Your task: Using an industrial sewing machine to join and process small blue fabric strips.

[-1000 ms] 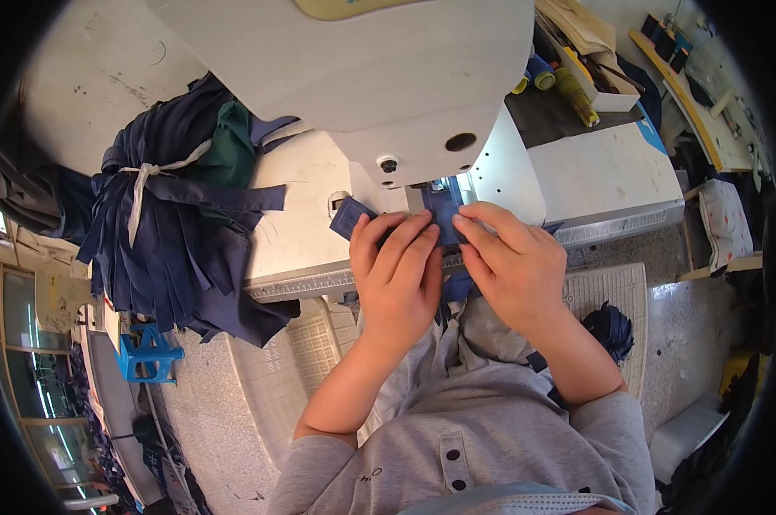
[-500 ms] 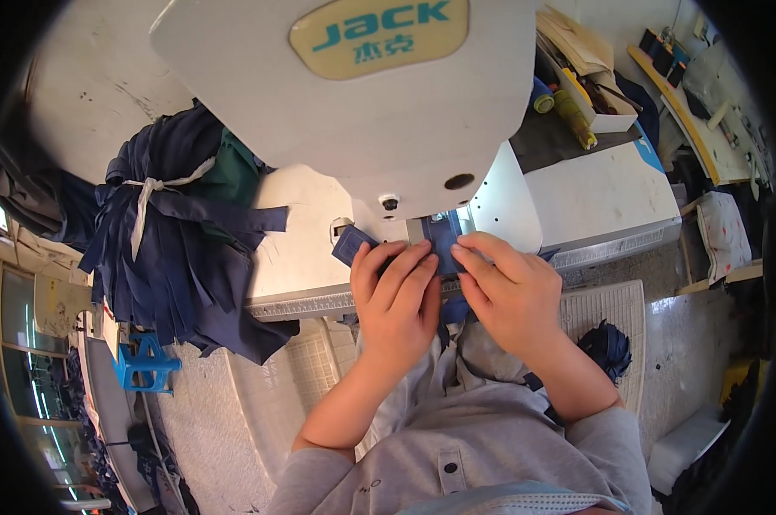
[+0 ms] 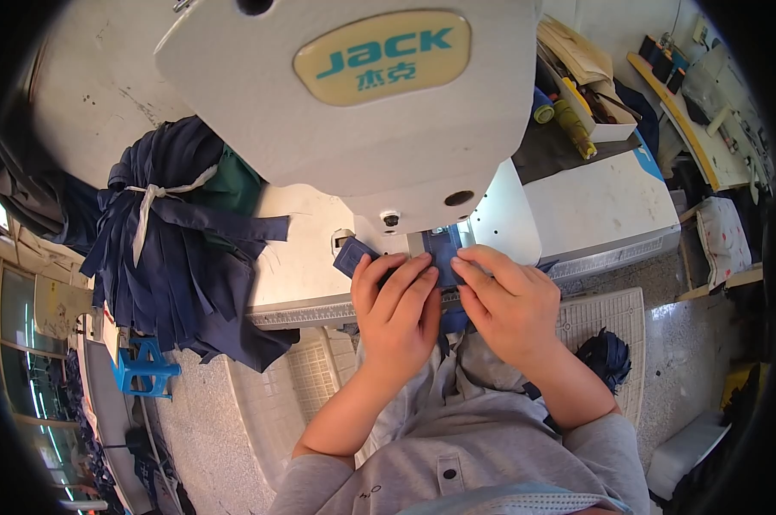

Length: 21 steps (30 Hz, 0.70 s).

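Note:
A navy fabric piece (image 3: 443, 255) lies flat beneath the white sewing machine head (image 3: 336, 146), at its lit needle area. My right hand (image 3: 518, 302) pinches this piece at its right edge, thumb and fingertips close together. Bent over the cloth from the left, my left hand (image 3: 394, 316) grips it with the fingertips near the piece's left side. A folded navy end with visible stitching (image 3: 351, 256) sticks out to the left of these fingers. Part of the cloth is hidden under both hands.
A tied bundle of navy strips (image 3: 160, 232) hangs over the table's left side. A ruler strip (image 3: 306, 315) runs along the front edge. At the back right stands a box of tools (image 3: 606, 129). A blue stool (image 3: 145, 369) and a pale plastic crate (image 3: 272, 403) are below.
The whole view has shifted slightly, so the machine head sits lower in it. Both hands stay on the navy fabric with almost the same grip.

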### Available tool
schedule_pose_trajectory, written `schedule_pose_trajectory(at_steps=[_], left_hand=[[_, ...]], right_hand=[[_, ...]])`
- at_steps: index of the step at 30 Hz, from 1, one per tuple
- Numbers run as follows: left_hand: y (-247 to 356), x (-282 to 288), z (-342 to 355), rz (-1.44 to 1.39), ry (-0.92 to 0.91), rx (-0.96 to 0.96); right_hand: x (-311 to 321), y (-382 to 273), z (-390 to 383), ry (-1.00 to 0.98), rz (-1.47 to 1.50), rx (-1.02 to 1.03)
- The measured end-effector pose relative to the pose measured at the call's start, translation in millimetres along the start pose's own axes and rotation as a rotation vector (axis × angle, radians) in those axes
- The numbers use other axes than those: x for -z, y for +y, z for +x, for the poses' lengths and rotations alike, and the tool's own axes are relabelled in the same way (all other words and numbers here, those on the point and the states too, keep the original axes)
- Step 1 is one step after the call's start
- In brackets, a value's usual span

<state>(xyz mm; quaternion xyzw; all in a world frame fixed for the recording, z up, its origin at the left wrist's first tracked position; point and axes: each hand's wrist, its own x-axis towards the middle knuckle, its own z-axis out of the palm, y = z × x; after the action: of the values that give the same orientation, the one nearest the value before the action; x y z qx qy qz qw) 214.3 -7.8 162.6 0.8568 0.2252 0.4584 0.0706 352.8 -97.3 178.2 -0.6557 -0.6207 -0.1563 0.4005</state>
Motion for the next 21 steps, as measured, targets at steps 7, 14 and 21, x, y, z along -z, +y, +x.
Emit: schedule_pose_trajectory(at_steps=[7, 14, 21], left_hand=[[0.0, 0.0, -0.7, -0.003, 0.001, 0.002], [-0.1, 0.9, -0.5, -0.006, -0.014, -0.007], [-1.0, 2.3, -1.6, -0.002, -0.036, -0.005]], right_hand=[[0.9, -0.4, -0.1, -0.011, -0.023, 0.005], [1.3, -0.9, 1.2, -0.014, -0.025, 0.001], [1.4, -1.2, 1.2, -0.005, -0.006, -0.008]])
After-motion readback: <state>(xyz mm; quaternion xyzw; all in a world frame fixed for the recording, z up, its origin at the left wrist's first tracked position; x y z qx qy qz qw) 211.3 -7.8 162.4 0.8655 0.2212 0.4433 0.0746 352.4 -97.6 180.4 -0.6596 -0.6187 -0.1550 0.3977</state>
